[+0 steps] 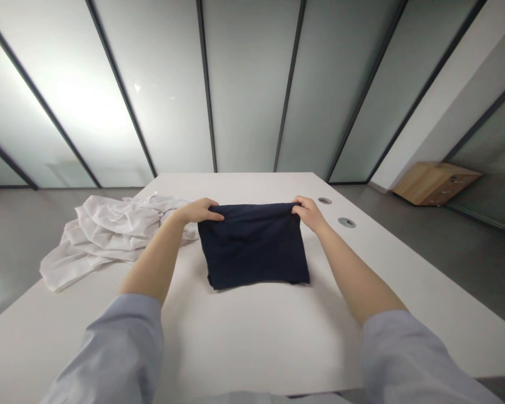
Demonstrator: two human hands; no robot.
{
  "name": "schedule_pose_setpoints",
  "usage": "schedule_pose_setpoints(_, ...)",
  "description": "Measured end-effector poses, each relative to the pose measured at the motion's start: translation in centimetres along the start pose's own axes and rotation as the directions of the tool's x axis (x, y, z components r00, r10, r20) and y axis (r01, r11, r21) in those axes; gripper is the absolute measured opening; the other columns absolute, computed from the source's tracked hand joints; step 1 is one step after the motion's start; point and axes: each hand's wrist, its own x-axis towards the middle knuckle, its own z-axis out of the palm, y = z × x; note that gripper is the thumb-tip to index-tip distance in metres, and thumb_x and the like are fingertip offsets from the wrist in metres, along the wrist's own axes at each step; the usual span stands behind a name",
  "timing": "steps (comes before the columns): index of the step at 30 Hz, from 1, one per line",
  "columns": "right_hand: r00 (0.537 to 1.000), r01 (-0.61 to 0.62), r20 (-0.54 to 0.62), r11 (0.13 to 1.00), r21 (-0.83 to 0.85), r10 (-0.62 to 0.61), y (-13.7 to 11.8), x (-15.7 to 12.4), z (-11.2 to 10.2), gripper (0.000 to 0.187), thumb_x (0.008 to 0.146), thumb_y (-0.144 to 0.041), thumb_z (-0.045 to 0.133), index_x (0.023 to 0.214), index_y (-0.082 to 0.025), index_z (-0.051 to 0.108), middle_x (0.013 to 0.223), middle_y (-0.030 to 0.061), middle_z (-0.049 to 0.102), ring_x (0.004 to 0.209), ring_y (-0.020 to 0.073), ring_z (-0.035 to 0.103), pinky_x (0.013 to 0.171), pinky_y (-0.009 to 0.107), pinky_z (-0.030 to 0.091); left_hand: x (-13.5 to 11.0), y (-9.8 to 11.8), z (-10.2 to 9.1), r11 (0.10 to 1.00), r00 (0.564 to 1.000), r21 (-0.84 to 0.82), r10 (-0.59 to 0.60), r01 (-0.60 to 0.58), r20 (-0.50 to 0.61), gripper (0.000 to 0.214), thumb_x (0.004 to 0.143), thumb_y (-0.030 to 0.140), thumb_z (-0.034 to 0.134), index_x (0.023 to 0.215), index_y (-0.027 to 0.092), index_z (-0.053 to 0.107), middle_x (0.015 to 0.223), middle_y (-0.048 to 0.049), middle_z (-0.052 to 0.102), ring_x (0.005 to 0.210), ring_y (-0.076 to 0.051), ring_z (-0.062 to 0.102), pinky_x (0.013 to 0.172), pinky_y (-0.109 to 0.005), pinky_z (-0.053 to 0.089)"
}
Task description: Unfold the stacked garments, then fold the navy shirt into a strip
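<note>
A dark navy piece of folded cloth [256, 247], possibly a garment, is stretched between my hands over the middle of the white table. Its top left corner is pinched by my left hand [201, 211], thumb in front and fingers behind. At the top right corner my right hand [308, 212] grips it in the same way. The upper edge is lifted and nearly straight, while the lower edge reaches down to the tabletop. What kind of garment it may be cannot be made out.
A crumpled heap of white cloth [113, 235] lies on the left of the table [252, 348] and overhangs its edge. Two round cable inserts [347, 223] sit in the right part of the tabletop. A wooden cabinet [435, 183] stands on the floor at right, and frosted panels [248, 84] rise behind.
</note>
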Motion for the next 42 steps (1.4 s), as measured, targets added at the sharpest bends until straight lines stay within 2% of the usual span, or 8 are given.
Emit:
schedule_pose_setpoints(3,1.0,-0.021,-0.01,0.998,-0.057,0.021,-0.1,2.6,0.0,0.003,0.061,-0.022,0.049,0.062,-0.021,0.052,0.056,-0.003,0.051,0.06,0.0157,0.047,0.056,0.027,0.035,1.9,0.5,-1.8,0.997,1.0,0.075,-0.014,0.015,-0.02,0.038,0.066,0.052,0.066,0.083,0.019,0.07,0.086,-0.0026,0.071,0.081,-0.021,0.063,0.072,-0.027,0.047)
schedule_pose_setpoints(6,0.995,0.011,-0.095,0.991,-0.132,-0.024,0.0,5.3,-0.2,0.011,0.065,-0.02,0.05,0.072,-0.019,0.057,0.06,-0.0015,0.055,0.059,0.0158,0.048,0.058,0.027,0.037,3.9,1.3,-2.8,0.979,0.976,0.192,-0.03,0.073,-0.217,0.036,0.069,0.045,0.065,0.091,0.017,0.069,0.087,-0.0041,0.069,0.085,-0.023,0.062,0.078,-0.03,0.047)
schedule_pose_setpoints(12,0.94,0.129,-0.264,0.94,-0.315,-0.218,-0.2,6.7,-0.8,0.022,0.074,-0.018,0.051,0.094,-0.019,0.061,0.093,0.0068,0.069,0.083,0.0218,0.06,0.079,0.034,0.044,5.1,2.5,-1.8,0.926,0.804,0.339,0.071,0.166,-0.59,0.039,0.079,0.031,0.057,0.116,0.017,0.057,0.116,-0.0107,0.061,0.116,-0.03,0.05,0.101,-0.042,0.035)
schedule_pose_setpoints(18,0.979,0.203,0.054,0.893,-0.401,-0.198,3.5,0.5,1.8,0.022,0.069,-0.009,0.053,0.086,-0.021,0.06,0.115,0.0081,0.068,0.106,0.0248,0.061,0.092,0.037,0.043,3.8,-1.6,5.0,0.886,0.931,0.463,0.151,0.022,-0.333,0.039,0.071,0.018,0.057,0.109,0.021,0.057,0.12,-0.0092,0.063,0.116,-0.027,0.055,0.111,-0.04,0.025)
schedule_pose_setpoints(21,0.968,0.164,0.24,0.916,-0.367,-0.077,5.6,-3.0,3.3,0.022,0.069,-0.008,0.054,0.085,-0.022,0.061,0.11,0.0056,0.071,0.098,0.0217,0.065,0.086,0.031,0.047,2.4,-3.6,9.1,0.899,0.988,0.437,0.051,0.019,-0.147,0.037,0.07,0.018,0.058,0.107,0.021,0.058,0.11,-0.0088,0.068,0.105,-0.027,0.062,0.102,-0.038,0.038)
schedule_pose_setpoints(24,0.957,0.109,0.29,0.937,-0.333,-0.009,6.8,-4.5,4.0,0.023,0.071,-0.009,0.055,0.088,-0.022,0.063,0.106,0.0047,0.072,0.092,0.0199,0.067,0.081,0.028,0.048,0.9,-4.5,11.3,0.941,0.979,0.328,-0.018,0.084,-0.201,0.043,0.072,0.021,0.057,0.115,0.021,0.054,0.115,-0.0089,0.068,0.104,-0.026,0.064,0.088,-0.035,0.047)
schedule_pose_setpoints(35,0.955,0.165,0.281,0.954,-0.251,-0.091,7.8,-4.4,4.5,0.032,0.071,-0.01,0.058,0.097,-0.02,0.073,0.107,0.0066,0.07,0.1,0.0216,0.064,0.092,0.032,0.047,-0.3,-4.8,10.9,0.991,0.953,0.102,-0.048,0.082,-0.298,0.042,0.071,0.018,0.054,0.11,0.017,0.068,0.106,-0.0078,0.072,0.101,-0.027,0.065,0.091,-0.034,0.048)
schedule_pose_setpoints(42,0.972,-0.088,0.215,0.995,-0.048,0.096,8.0,-4.5,3.8,0.03,0.084,-0.037,0.056,0.096,-0.016,0.073,0.088,0.0062,0.074,0.078,0.0221,0.067,0.075,0.034,0.053,-0.4,-6.2,10.6,0.942,0.902,-0.331,-0.188,0.054,-0.389,0.049,0.074,0.052,0.06,0.097,0.009,0.07,0.088,-0.0089,0.072,0.085,-0.028,0.066,0.077,-0.038,0.054)
